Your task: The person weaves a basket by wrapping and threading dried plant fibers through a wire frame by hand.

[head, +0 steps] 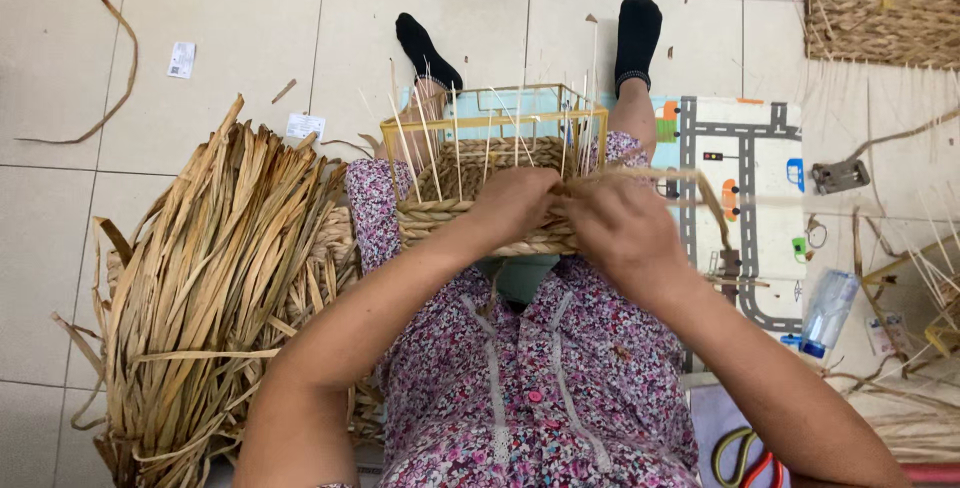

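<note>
Left to right: bundle of dried rush strips (210, 278) on the floor; left hand (515, 203) pressed closed on the half-woven basket (480, 213) in the lap; right hand (615, 223) pinching a rush strand (690, 183). Slack tension would probably loosen the weave.

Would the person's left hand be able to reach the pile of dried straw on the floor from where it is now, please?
Probably yes. The left hand is on the half-woven basket, and the straw pile lies right beside the left arm with nothing between them.
</note>
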